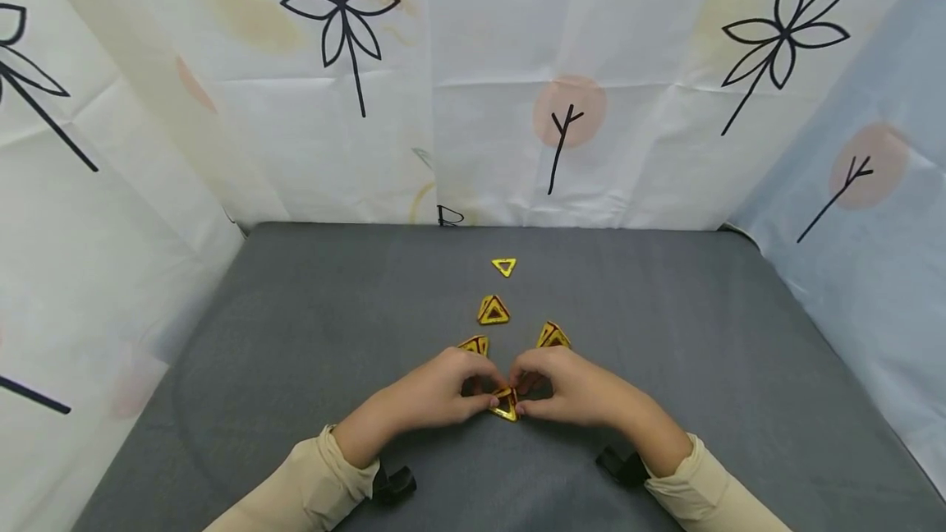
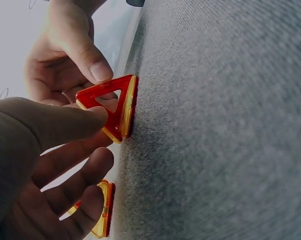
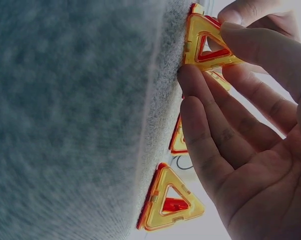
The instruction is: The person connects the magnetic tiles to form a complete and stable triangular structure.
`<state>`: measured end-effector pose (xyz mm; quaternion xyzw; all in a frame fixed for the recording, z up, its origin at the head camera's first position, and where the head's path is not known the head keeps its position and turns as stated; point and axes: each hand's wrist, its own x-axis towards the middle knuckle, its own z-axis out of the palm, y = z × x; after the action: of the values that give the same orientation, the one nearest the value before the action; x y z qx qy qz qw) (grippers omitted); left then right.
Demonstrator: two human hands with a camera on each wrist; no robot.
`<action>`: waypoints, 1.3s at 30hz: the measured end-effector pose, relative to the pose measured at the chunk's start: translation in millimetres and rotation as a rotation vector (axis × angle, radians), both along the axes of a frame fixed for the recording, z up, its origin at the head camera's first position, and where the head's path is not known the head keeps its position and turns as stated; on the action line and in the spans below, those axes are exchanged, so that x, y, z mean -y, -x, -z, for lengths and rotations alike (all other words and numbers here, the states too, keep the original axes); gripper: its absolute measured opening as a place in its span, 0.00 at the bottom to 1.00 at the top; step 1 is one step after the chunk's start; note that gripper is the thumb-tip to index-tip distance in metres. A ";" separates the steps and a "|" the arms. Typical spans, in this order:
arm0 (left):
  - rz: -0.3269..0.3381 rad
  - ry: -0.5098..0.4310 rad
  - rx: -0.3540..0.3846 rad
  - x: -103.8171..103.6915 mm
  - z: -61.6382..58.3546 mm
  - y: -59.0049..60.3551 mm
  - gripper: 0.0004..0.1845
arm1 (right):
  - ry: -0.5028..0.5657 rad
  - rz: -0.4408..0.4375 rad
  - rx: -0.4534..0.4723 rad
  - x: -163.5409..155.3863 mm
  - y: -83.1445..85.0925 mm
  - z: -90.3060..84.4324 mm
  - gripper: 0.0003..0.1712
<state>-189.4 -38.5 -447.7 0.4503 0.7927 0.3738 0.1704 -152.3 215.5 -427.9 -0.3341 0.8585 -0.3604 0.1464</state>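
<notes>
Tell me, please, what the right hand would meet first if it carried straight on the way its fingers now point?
Most likely the left hand. The right hand points inward, to the left, and both pinch the same triangle piece on the grey table, so the fingertips already nearly touch. Exact depth between them is unclear.

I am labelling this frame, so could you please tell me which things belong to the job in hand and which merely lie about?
In hand:
left hand
right hand
pinched triangle tile

Lying about:
three small tile pyramids
flat triangle
grey mat
</notes>
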 end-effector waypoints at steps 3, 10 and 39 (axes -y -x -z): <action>-0.003 -0.002 -0.003 0.0 0.4 -0.5 0.11 | 0.005 0.000 0.006 -0.5 -0.5 0.1 0.12; -0.027 -0.015 -0.002 0.9 2.6 0.1 0.05 | 0.025 -0.014 -0.002 -0.6 -0.1 1.5 0.12; -0.006 0.020 0.011 1.2 1.6 -1.0 0.05 | -0.008 -0.013 -0.065 -1.4 -1.2 -2.6 0.11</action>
<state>-188.4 -39.8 -449.4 0.4440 0.7968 0.3691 0.1781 -151.1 216.9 -425.2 -0.3507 0.8621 -0.3450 0.1220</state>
